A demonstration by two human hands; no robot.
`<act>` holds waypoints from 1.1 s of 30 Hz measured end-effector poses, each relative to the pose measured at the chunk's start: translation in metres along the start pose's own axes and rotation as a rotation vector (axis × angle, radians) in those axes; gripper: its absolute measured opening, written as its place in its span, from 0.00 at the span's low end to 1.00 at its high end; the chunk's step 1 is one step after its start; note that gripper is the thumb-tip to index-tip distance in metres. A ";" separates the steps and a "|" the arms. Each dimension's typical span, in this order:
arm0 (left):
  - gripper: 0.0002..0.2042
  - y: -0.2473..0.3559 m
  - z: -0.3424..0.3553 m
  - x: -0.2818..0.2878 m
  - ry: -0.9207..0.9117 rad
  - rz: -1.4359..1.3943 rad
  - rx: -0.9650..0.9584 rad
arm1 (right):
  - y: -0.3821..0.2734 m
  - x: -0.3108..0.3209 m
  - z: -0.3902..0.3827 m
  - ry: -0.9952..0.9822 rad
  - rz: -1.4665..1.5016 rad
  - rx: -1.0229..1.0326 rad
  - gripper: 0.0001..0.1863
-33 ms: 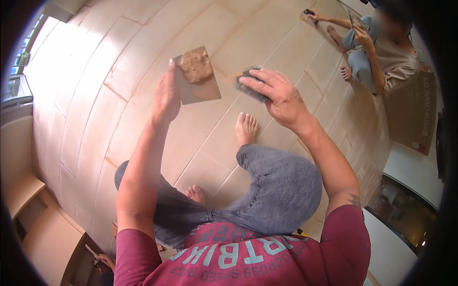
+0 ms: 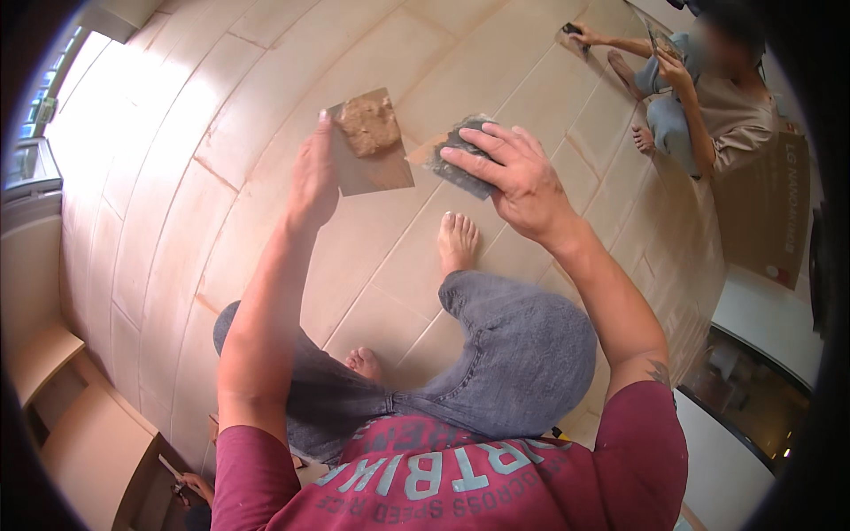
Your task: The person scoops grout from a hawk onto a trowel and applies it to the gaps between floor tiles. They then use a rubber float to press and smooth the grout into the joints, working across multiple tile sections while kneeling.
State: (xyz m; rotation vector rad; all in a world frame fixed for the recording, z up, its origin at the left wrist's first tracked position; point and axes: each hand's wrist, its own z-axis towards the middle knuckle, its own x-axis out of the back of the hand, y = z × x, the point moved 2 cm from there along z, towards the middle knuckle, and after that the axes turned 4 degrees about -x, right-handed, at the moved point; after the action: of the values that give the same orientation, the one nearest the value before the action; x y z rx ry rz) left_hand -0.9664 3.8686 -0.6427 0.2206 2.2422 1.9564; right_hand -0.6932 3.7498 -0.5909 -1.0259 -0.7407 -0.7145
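Observation:
My left hand [image 2: 312, 168] grips the edge of a square grey board [image 2: 376, 177] carrying a lump of light-brown paste [image 2: 367, 126]. My right hand [image 2: 518, 177] is closed over a dark, smeared scraper or float [image 2: 462, 179], pressed on or held just above the tiled floor [image 2: 398, 261]; I cannot tell which. A tan smear shows at the scraper's left. The scraper is near the board's right edge. My bare feet [image 2: 459, 243] rest on the tiles below, between pale, brown-stained joints.
At upper right a co-worker [image 2: 726, 124] sits on the floor with a tool and board, beside a large cardboard box [image 2: 761, 212]. A wooden unit [image 2: 93, 425] stands lower left, near another person's hand [image 2: 195, 487]; a dark glass-fronted panel [image 2: 744, 398] is lower right, a window upper left.
The board in my left hand has moved slightly right. My right hand and the scraper have shifted a little left, towards the board, and more of the tan smear shows beside the scraper.

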 end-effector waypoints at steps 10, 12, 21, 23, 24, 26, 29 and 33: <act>0.33 0.007 0.058 0.015 0.105 0.275 -0.131 | 0.106 -0.079 0.011 -0.201 -0.171 0.098 0.29; 0.32 0.002 0.058 0.037 0.144 0.110 -0.021 | 0.140 -0.098 -0.005 -0.212 -0.185 0.022 0.28; 0.27 -0.010 0.004 0.074 0.297 -0.073 0.198 | 0.168 -0.232 0.052 -0.174 -0.192 -0.198 0.26; 0.29 -0.007 0.001 0.072 0.384 -0.171 0.211 | 0.157 -0.252 0.077 -0.150 -0.273 -0.147 0.23; 0.29 -0.005 0.002 0.071 0.386 -0.096 0.195 | 0.146 -0.262 0.086 -0.167 -0.291 -0.168 0.22; 0.29 -0.003 0.003 0.069 0.428 -0.102 0.198 | 0.121 -0.272 0.095 -0.108 -0.361 -0.205 0.20; 0.28 0.000 0.004 0.069 0.412 -0.217 0.190 | 0.095 -0.274 0.094 -0.373 -0.365 -0.069 0.19; 0.28 0.006 -0.004 0.077 0.453 -0.140 0.167 | 0.131 -0.251 0.119 -0.296 -0.194 -0.195 0.19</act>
State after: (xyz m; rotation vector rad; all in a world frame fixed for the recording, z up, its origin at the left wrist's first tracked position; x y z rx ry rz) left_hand -1.0428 3.8822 -0.6376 -0.3916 2.6079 1.8935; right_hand -0.7508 3.9475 -0.8184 -1.2656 -1.0527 -0.8234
